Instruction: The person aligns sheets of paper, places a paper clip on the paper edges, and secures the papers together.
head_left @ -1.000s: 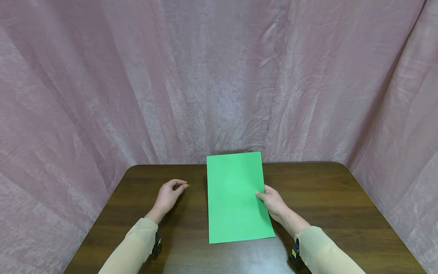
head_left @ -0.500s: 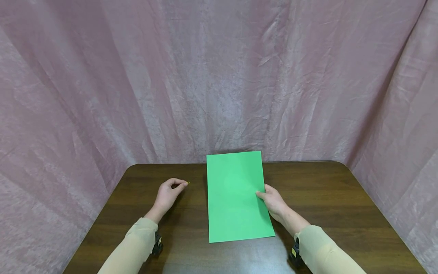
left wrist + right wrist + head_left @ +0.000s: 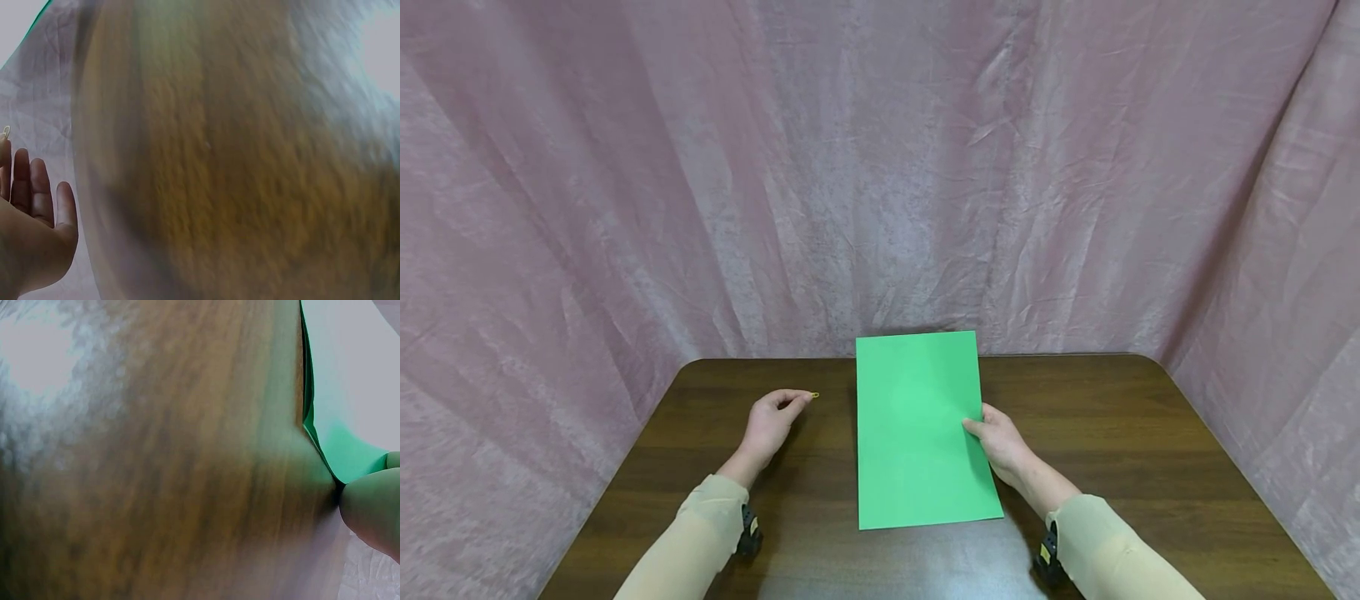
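Observation:
A small yellow paper clip is pinched between thumb and forefinger of my left hand. In the left wrist view the clip pokes up beyond the fingertips, and the other fingers of the hand are spread loosely. My right hand grips the right edge of green paper, thumb on the front and fingers behind. The paper is held up, tilted, to the right of the clip, not touching it. The right wrist view shows more than one layer at the edge of the green paper.
A brown wooden table with rounded far corners lies under both hands. Pink curtains hang behind it and along both sides. Dark devices are strapped at both wrists.
My left hand has turned slightly, and the clip in it has risen a little and shifted slightly right. The green paper and my right hand have barely moved.

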The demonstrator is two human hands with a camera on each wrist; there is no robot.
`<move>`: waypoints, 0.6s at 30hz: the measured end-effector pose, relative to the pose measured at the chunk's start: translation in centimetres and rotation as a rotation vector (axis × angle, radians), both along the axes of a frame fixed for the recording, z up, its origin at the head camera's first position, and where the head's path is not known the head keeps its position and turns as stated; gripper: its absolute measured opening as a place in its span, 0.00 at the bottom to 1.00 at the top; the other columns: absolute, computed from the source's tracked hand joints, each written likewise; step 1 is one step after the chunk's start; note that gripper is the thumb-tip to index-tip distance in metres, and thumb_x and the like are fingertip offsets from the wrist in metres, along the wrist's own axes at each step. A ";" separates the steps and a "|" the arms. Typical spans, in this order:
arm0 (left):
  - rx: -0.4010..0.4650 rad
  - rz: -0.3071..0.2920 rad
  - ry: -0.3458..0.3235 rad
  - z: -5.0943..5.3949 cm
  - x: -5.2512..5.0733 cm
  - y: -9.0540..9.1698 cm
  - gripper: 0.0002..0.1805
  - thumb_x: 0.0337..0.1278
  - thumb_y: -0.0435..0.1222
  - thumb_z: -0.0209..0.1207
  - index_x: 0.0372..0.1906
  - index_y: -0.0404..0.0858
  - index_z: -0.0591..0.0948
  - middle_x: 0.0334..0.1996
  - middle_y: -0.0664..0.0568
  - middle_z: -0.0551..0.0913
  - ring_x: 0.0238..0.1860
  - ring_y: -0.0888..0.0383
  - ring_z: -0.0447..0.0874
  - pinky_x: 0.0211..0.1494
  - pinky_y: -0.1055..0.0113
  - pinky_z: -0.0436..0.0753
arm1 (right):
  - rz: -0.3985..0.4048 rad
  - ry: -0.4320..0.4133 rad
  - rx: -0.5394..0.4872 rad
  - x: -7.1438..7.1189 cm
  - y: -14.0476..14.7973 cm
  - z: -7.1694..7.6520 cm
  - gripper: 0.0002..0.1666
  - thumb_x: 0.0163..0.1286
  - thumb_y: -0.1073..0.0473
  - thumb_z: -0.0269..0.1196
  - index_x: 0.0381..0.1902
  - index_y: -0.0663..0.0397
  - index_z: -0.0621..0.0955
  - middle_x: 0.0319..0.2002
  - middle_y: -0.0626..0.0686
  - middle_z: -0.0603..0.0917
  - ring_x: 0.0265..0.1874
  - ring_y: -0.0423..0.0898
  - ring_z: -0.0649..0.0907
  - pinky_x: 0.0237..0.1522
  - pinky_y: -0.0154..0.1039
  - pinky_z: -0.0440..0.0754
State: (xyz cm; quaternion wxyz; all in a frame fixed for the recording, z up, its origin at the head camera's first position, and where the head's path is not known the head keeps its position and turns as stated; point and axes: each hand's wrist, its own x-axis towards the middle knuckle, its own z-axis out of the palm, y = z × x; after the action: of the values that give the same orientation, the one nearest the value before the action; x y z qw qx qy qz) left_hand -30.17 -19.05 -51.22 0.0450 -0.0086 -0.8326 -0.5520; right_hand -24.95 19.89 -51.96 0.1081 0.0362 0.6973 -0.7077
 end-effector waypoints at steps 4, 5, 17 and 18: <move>0.032 0.009 -0.023 0.3 0.0 0.4 0.15 0.69 0.45 0.65 0.50 0.39 0.88 0.52 0.48 0.86 0.56 0.51 0.80 0.58 0.56 0.77 | 0.002 0.008 -0.004 0.1 0.1 0.1 0.27 0.83 0.64 0.48 0.75 0.68 0.63 0.61 0.65 0.78 0.49 0.51 0.84 0.48 0.45 0.83; 0.039 0.012 -0.028 0.4 0.1 0.5 0.15 0.69 0.45 0.66 0.49 0.39 0.89 0.52 0.49 0.87 0.56 0.51 0.80 0.58 0.56 0.77 | 0.001 0.008 -0.002 0.1 0.1 0.1 0.27 0.84 0.64 0.48 0.75 0.69 0.63 0.62 0.66 0.78 0.49 0.51 0.84 0.48 0.45 0.83; 0.260 -0.006 -0.164 1.0 -0.4 1.4 0.22 0.74 0.45 0.61 0.58 0.31 0.82 0.59 0.37 0.81 0.61 0.41 0.79 0.64 0.48 0.78 | 0.004 0.026 -0.014 0.1 0.1 0.5 0.27 0.83 0.65 0.47 0.75 0.70 0.62 0.61 0.66 0.78 0.48 0.50 0.84 0.48 0.44 0.83; 0.294 -0.010 -0.172 1.1 -0.4 1.5 0.21 0.75 0.44 0.60 0.59 0.30 0.82 0.59 0.36 0.81 0.61 0.40 0.79 0.65 0.48 0.78 | 0.005 0.029 -0.015 0.1 0.1 0.6 0.27 0.84 0.64 0.47 0.75 0.70 0.62 0.61 0.66 0.78 0.48 0.50 0.84 0.48 0.45 0.83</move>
State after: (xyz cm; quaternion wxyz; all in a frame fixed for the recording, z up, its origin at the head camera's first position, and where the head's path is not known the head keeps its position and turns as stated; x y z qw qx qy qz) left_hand -30.57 -17.54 -50.08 -0.0282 0.0413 -0.7437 -0.6667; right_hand -24.83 20.00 -51.37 0.1003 0.0234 0.6937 -0.7129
